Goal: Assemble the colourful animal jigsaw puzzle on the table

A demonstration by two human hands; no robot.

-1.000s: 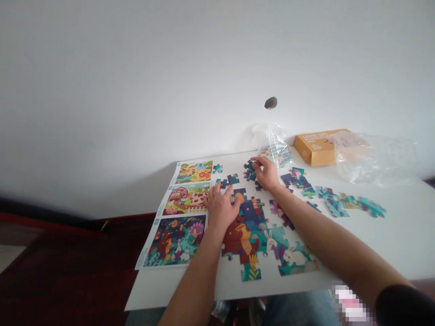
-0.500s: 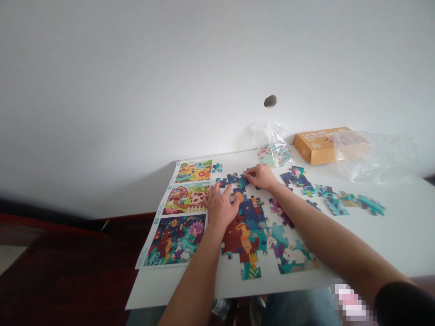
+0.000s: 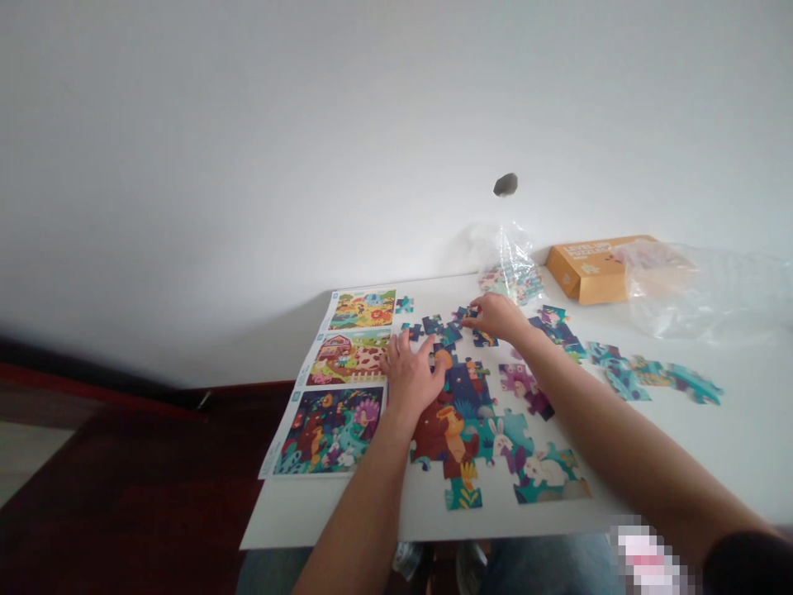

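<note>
The left hand [image 3: 412,376] lies palm down with fingers spread and flat on the left edge of the joined puzzle [image 3: 477,421], apparently pinning that section against sliding on the smooth white table [image 3: 681,446]. The right hand [image 3: 499,318] reaches past it, fingers curled, the tips pinched on a dark blue puzzle piece [image 3: 463,315] at the far edge of the joined section; whether the piece is lifted or flat on the table cannot be told. A picture sheet [image 3: 347,372] lies just left of the puzzle, within easy sight for reference. Loose pieces [image 3: 625,372] lie spread face up to the right, and beyond them are an orange box [image 3: 595,268] and a clear plastic bag [image 3: 700,289].
</note>
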